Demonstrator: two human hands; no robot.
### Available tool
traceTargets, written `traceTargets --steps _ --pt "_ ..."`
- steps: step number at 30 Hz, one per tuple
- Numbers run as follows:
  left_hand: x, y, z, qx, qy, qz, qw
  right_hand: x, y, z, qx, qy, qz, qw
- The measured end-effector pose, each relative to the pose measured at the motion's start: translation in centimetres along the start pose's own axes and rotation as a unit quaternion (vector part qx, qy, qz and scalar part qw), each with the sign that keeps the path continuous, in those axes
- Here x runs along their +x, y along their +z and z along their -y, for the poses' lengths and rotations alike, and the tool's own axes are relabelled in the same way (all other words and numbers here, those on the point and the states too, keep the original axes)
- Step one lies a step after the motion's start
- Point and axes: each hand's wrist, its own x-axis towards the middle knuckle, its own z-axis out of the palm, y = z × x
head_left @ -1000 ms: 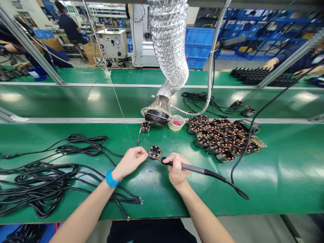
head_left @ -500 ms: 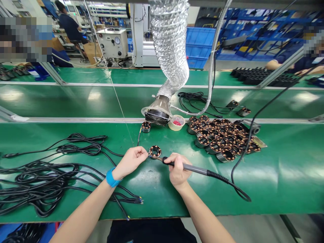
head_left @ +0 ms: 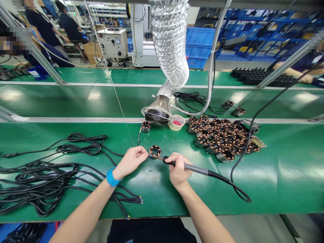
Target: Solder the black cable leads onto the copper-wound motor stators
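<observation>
My right hand [head_left: 180, 168] grips a soldering iron [head_left: 194, 168] by its handle. The iron's tip reaches the left front edge of a motor stator [head_left: 155, 150] with copper windings, which sits upright on the green bench. In a pinch at the stator's left side, my left hand [head_left: 134, 158] holds thin wires [head_left: 150, 155]; the fingers hide most of them. A blue band [head_left: 112, 177] circles my left wrist. Behind, a second stator [head_left: 146, 127] stands with a black cable joined to it.
Black cables [head_left: 50, 179] lie coiled at the left. Several stators [head_left: 222, 135] are grouped at the right. A fume extraction duct [head_left: 169, 44] hangs above the middle, beside a tape roll [head_left: 177, 123] with red bits inside. Across the partition, co-workers [head_left: 42, 25] are at the back.
My hands, the iron and the near stator stay almost still. Beyond the partition, the cable bundle and two stators have shifted left, and the co-workers have moved.
</observation>
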Motion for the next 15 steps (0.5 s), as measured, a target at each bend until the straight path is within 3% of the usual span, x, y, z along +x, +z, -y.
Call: traceTargets --steps 15 --pt "-0.06 -0.03 -0.11 0.009 0.003 0.004 1.0 -0.08 0.25 0.12 0.035 0.005 -0.029 0.999"
